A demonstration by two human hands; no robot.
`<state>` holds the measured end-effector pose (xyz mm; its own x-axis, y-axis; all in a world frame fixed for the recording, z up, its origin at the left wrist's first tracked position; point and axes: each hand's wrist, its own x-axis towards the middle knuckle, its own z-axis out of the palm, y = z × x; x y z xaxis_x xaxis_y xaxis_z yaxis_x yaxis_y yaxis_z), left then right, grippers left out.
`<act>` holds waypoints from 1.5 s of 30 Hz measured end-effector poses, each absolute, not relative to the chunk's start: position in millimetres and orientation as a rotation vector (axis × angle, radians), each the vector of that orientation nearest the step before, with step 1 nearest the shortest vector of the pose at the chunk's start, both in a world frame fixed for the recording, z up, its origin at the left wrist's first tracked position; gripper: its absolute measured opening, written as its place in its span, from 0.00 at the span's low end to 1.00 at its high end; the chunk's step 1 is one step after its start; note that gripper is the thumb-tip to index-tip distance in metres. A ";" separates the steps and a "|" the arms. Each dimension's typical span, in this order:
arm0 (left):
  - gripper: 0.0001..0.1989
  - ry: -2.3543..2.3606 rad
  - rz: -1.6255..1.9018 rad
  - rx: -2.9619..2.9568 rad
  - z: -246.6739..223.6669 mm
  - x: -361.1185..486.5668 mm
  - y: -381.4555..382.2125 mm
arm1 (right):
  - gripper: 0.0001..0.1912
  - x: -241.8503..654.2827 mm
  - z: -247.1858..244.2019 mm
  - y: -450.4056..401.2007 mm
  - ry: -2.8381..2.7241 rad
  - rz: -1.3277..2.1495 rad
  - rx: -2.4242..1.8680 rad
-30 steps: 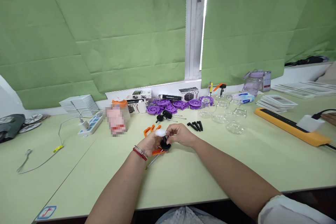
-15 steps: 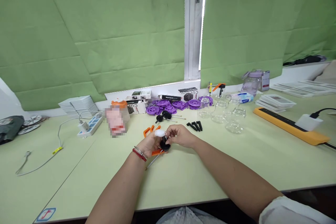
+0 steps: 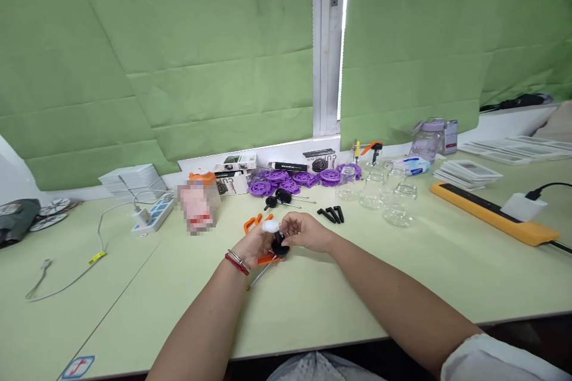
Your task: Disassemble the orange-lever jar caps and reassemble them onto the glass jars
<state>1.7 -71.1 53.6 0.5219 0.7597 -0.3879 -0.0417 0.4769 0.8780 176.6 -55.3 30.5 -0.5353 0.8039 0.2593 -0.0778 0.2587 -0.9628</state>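
Left hand (image 3: 255, 245): closed around the black part (image 3: 280, 248), bracing it low over the table (image 3: 348, 297).
Right hand (image 3: 308, 232): fingers bent in at the upper side of the black part from 3 o'clock; whether they pinch a small piece is hidden.
Black part: between the two hands, its round base toward 6 o'clock, partly covered by fingers.
White rounded piece (image 3: 270, 226): just above the stem, toward 11 o'clock; whether it is joined on cannot be told.
Under the hold: an orange piece (image 3: 267, 259) and a thin metal rod (image 3: 259, 277), slanting off to 7 o'clock.
Orange clips (image 3: 252, 223): near, at 10 o'clock.
Black handles (image 3: 330, 214): three, lying side by side at 2 o'clock.
Black knobs (image 3: 283, 195): at 12 o'clock, with metal rods beside them; purple parts (image 3: 277, 177) heaped beyond.
Glass jars (image 3: 374, 196): a group, at 2 o'clock.
Progress: one unit seems partway through being worked; an orange-and-black piece (image 3: 373, 147) behind the jars looks already put together, while handles, clips and knobs lie loose, seemingly unused so far.
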 end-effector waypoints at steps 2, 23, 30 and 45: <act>0.16 0.895 0.565 0.971 54.1 1.6 -71.2 | 0.20 176.5 30.4 -55.4 -1.735 1.380 -0.678; 0.16 0.910 0.592 0.991 55.0 2.6 -72.2 | 0.20 176.5 28.2 -53.8 -1.747 1.396 -0.668; 0.16 0.908 0.574 0.987 54.6 2.4 -70.4 | 0.20 176.7 29.8 -54.2 -1.751 1.418 -0.676; 0.18 0.905 0.563 0.991 55.1 1.8 -71.1 | 0.20 175.5 28.7 -54.8 -1.740 1.414 -0.702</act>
<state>1.8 -71.1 55.1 0.5255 0.7591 -0.3842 -0.0101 0.4571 0.8894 175.5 -54.8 28.7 -0.5507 0.8050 0.2207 -0.0514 0.2312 -0.9715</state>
